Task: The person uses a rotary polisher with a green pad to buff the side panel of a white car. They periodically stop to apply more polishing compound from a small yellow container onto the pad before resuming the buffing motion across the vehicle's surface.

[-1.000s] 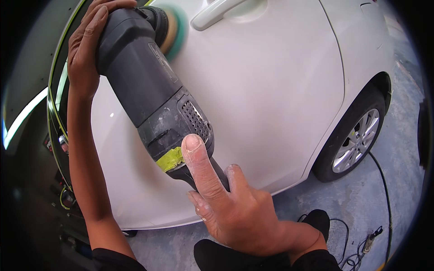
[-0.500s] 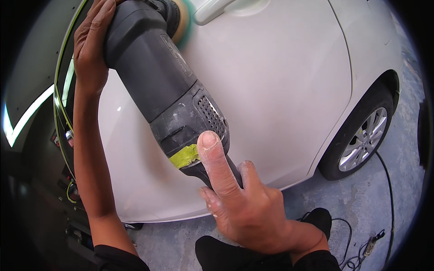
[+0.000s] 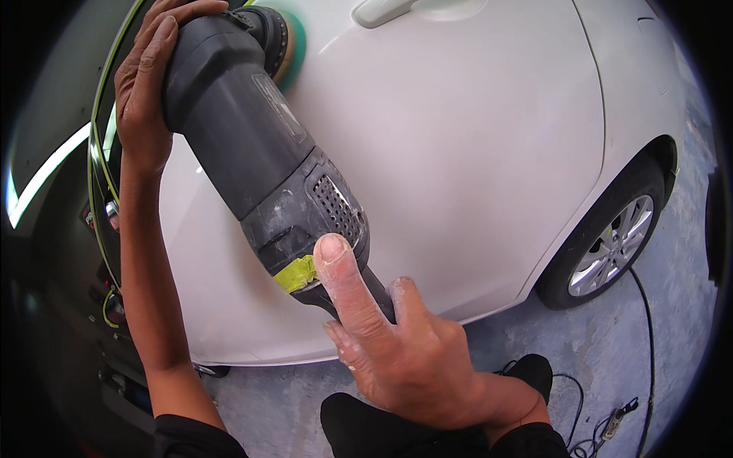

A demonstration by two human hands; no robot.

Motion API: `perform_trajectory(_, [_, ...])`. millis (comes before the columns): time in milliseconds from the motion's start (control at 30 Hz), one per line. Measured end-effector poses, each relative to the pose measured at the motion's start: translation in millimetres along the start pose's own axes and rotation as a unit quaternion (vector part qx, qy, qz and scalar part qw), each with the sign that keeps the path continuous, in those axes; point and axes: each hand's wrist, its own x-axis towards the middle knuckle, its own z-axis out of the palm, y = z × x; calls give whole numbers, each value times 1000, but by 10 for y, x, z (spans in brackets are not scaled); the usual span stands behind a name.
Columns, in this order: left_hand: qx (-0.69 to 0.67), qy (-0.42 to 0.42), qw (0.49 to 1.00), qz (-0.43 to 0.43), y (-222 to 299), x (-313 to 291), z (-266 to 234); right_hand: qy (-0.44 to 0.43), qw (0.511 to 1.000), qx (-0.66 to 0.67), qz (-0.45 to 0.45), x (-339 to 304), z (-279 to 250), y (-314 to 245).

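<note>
Left grip [image 3: 145, 84] and right grip [image 3: 416, 359] clasp the polisher [image 3: 237, 130]; buffing the door [image 3: 473, 153] seems in hand, the next pass calling for even pressure

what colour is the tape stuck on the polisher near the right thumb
The tape is bright yellow-green; it shows best in the head view.

From my end I count two bare hands [image 3: 420, 359], one dark-grey plastic polisher [image 3: 237, 137], one round green-edged pad [image 3: 297, 49], one white door handle [image 3: 382, 11], one silver-spoked wheel [image 3: 615, 243].
</note>
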Motion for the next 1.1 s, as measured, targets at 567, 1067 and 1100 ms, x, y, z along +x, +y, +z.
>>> perform_trajectory(567, [-45, 72, 996, -37, -73, -426, -89, -83, 996, -23, 23, 66, -46, -151])
perform_trajectory(1067, [-48, 116, 991, 42, 42, 953, 584, 117, 988, -24, 95, 373, -406, 82])
perform_trajectory(1100, [-57, 118, 990, 52, 59, 955, 631, 121, 988, -21, 95, 356, -383, 91])
